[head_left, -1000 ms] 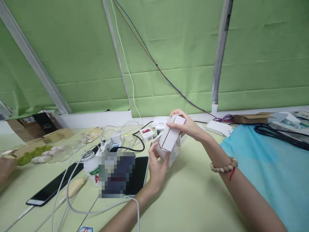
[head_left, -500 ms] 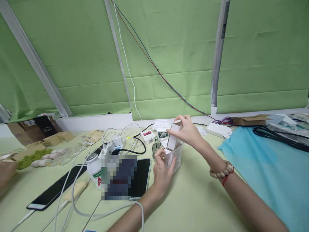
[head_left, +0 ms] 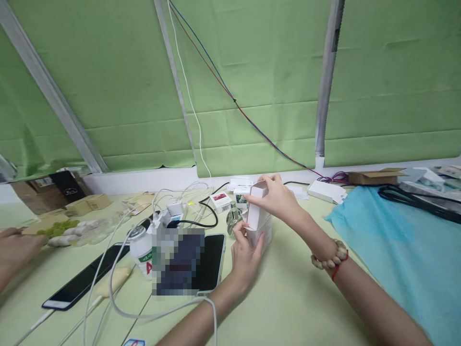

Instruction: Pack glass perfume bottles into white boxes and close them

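A small white carton (head_left: 260,227) stands upright on the pale green table (head_left: 288,298), its top flap raised. My left hand (head_left: 247,254) is wrapped round the carton's lower left side. My right hand (head_left: 279,197), a bead bracelet on its wrist, pinches the open top flap from the right. A small clear glass bottle (head_left: 233,217) stands just left of the carton, untouched.
Two phones (head_left: 211,262) lie left of my hands, with a white drink bottle (head_left: 140,246), chargers and tangled white cables (head_left: 115,288). Small printed boxes (head_left: 220,200) sit behind. A blue cloth (head_left: 396,250) covers the right side. Another person's hand (head_left: 14,250) rests at the far left.
The carton came down from a tilted hold in the air to stand upright on the table. My right hand shifted to its top flap. The hand at the far left reached further in.
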`<act>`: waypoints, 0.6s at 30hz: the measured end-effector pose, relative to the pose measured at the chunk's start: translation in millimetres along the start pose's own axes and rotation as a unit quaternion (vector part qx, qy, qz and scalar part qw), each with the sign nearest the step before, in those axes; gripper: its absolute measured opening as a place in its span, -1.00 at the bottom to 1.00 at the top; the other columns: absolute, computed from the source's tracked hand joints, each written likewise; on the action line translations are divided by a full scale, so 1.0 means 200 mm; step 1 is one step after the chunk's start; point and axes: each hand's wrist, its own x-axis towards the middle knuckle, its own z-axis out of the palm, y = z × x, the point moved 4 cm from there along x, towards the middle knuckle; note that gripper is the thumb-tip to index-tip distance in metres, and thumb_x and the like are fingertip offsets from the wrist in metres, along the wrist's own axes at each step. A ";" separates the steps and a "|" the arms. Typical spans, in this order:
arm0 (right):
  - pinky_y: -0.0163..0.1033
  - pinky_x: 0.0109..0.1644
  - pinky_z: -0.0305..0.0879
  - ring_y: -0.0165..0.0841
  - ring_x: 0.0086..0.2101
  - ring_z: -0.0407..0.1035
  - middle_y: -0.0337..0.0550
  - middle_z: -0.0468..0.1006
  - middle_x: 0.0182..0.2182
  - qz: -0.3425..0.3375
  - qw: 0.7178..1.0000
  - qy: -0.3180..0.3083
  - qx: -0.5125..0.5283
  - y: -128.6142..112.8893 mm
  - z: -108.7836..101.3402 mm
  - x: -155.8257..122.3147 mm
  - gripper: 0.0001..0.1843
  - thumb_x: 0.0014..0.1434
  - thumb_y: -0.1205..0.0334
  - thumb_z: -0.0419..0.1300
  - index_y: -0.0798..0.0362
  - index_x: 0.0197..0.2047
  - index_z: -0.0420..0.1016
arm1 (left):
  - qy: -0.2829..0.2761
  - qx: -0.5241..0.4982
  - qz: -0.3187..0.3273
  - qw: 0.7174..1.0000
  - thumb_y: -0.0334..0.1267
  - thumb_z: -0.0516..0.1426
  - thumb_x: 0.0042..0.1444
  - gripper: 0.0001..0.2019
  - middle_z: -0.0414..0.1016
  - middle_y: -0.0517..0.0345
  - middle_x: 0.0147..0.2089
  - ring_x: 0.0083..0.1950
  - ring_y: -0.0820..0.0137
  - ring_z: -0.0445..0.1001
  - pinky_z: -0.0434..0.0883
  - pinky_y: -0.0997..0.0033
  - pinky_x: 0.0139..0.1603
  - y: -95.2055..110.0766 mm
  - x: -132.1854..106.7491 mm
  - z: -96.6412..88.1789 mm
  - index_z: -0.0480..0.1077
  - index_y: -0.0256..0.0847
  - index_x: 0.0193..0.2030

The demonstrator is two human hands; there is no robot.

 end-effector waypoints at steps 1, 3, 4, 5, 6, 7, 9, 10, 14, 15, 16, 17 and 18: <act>-0.12 -0.18 0.25 -0.23 -0.26 0.36 -0.07 0.24 -0.13 -0.001 1.000 0.003 -0.011 -0.01 -0.01 0.00 -0.38 -0.08 -0.25 0.17 -0.03 -0.05 0.33 | -0.002 -0.005 -0.004 1.000 -0.14 0.07 0.12 -0.62 0.32 -0.02 -0.08 -0.24 0.36 0.43 0.33 0.39 -0.33 0.00 0.00 0.00 -0.01 -0.15 -0.03; -0.12 -0.19 0.26 -0.23 -0.26 0.36 -0.08 0.24 -0.13 -0.002 1.000 0.002 -0.025 -0.02 -0.02 -0.01 -0.37 -0.08 -0.25 0.18 -0.04 -0.03 0.32 | -0.003 -0.016 -0.011 1.000 -0.16 0.07 0.13 -0.63 0.32 -0.03 -0.06 -0.22 0.36 0.44 0.34 0.39 -0.32 0.00 0.00 0.00 -0.02 -0.14 -0.02; -0.11 -0.18 0.27 -0.23 -0.26 0.36 -0.08 0.24 -0.13 -0.006 1.000 0.000 -0.030 -0.03 -0.02 -0.01 -0.37 -0.08 -0.24 0.18 -0.04 -0.02 0.32 | -0.005 -0.021 -0.013 1.000 -0.16 0.07 0.13 -0.63 0.31 -0.04 -0.04 -0.20 0.35 0.44 0.34 0.39 -0.31 0.00 0.00 0.01 -0.02 -0.14 -0.02; -0.11 -0.17 0.27 -0.23 -0.25 0.36 -0.08 0.24 -0.12 -0.010 0.999 -0.002 -0.034 -0.03 -0.02 -0.02 -0.38 -0.07 -0.23 0.19 -0.05 -0.02 0.32 | -0.006 -0.025 -0.013 1.000 -0.15 0.07 0.13 -0.62 0.30 -0.05 -0.02 -0.17 0.35 0.44 0.35 0.38 -0.30 -0.01 0.00 0.01 -0.02 -0.14 -0.01; -0.10 -0.17 0.27 -0.23 -0.25 0.36 -0.09 0.24 -0.12 -0.013 0.999 -0.003 -0.036 -0.03 -0.03 -0.02 -0.39 -0.07 -0.22 0.19 -0.05 -0.02 0.32 | -0.008 -0.026 -0.011 1.000 -0.14 0.08 0.13 -0.61 0.30 -0.06 -0.01 -0.15 0.34 0.44 0.36 0.38 -0.29 -0.01 0.00 0.01 -0.02 -0.15 -0.01; -0.09 -0.16 0.27 -0.23 -0.25 0.36 -0.09 0.25 -0.12 -0.016 0.999 -0.003 -0.037 -0.03 -0.03 -0.02 -0.40 -0.07 -0.20 0.20 -0.05 -0.03 0.33 | -0.010 -0.025 -0.010 1.000 -0.13 0.08 0.13 -0.61 0.29 -0.07 0.00 -0.15 0.34 0.43 0.36 0.37 -0.28 -0.01 0.00 0.01 -0.02 -0.15 0.00; -0.08 -0.16 0.28 -0.23 -0.25 0.36 -0.08 0.25 -0.12 -0.018 0.999 -0.003 -0.032 -0.02 -0.02 -0.02 -0.41 -0.07 -0.19 0.20 -0.04 -0.03 0.33 | -0.013 -0.020 -0.009 1.000 -0.11 0.08 0.13 -0.60 0.29 -0.08 0.00 -0.15 0.33 0.43 0.36 0.36 -0.27 -0.02 0.00 0.01 -0.02 -0.16 0.00; -0.08 -0.16 0.28 -0.23 -0.25 0.36 -0.07 0.25 -0.11 -0.018 0.999 -0.002 -0.027 -0.02 -0.02 -0.02 -0.41 -0.08 -0.19 0.21 -0.04 -0.04 0.33 | -0.014 -0.019 -0.013 1.000 -0.10 0.08 0.13 -0.60 0.29 -0.08 -0.01 -0.16 0.33 0.43 0.36 0.36 -0.28 -0.02 0.00 0.01 -0.02 -0.16 -0.01; -0.14 -0.19 0.29 -0.27 -0.26 0.36 -0.09 0.24 -0.10 -0.031 1.000 -0.001 0.002 -0.01 -0.01 -0.01 -0.40 -0.09 -0.20 0.23 -0.04 -0.04 0.34 | -0.022 -0.032 -0.036 0.999 -0.09 0.09 0.12 -0.58 0.28 -0.05 0.01 -0.14 0.33 0.42 0.35 0.38 -0.29 -0.03 0.00 0.01 -0.02 -0.14 -0.01; -0.16 -0.18 0.29 -0.28 -0.25 0.36 -0.09 0.24 -0.10 -0.033 0.999 -0.004 0.009 -0.01 -0.01 -0.01 -0.40 -0.09 -0.19 0.24 -0.04 -0.04 0.34 | -0.022 -0.038 -0.039 0.998 -0.10 0.09 0.11 -0.58 0.28 -0.04 0.01 -0.14 0.33 0.41 0.35 0.39 -0.30 -0.03 0.00 0.01 -0.03 -0.13 -0.01; -0.17 -0.18 0.29 -0.29 -0.24 0.35 -0.09 0.24 -0.10 -0.032 0.999 -0.008 0.014 -0.01 -0.01 -0.01 -0.40 -0.10 -0.18 0.25 -0.04 -0.04 0.34 | -0.022 -0.042 -0.039 0.998 -0.10 0.10 0.11 -0.58 0.27 -0.03 0.00 -0.14 0.34 0.41 0.34 0.41 -0.30 -0.03 0.00 0.01 -0.03 -0.13 -0.01; -0.18 -0.17 0.29 -0.29 -0.24 0.35 -0.10 0.24 -0.09 -0.032 0.999 -0.015 0.019 -0.01 -0.01 -0.01 -0.40 -0.10 -0.17 0.26 -0.04 -0.05 0.34 | -0.024 -0.044 -0.036 0.998 -0.11 0.10 0.11 -0.59 0.27 -0.02 -0.01 -0.16 0.36 0.41 0.34 0.42 -0.30 -0.03 0.00 0.01 -0.02 -0.13 -0.02; -0.18 -0.17 0.29 -0.30 -0.24 0.35 -0.10 0.24 -0.09 -0.030 0.999 -0.021 0.024 -0.01 -0.01 -0.01 -0.40 -0.11 -0.17 0.26 -0.04 -0.05 0.34 | -0.025 -0.044 -0.032 0.998 -0.12 0.10 0.11 -0.61 0.27 -0.01 -0.02 -0.19 0.38 0.40 0.33 0.43 -0.31 -0.02 0.00 0.01 -0.01 -0.13 -0.03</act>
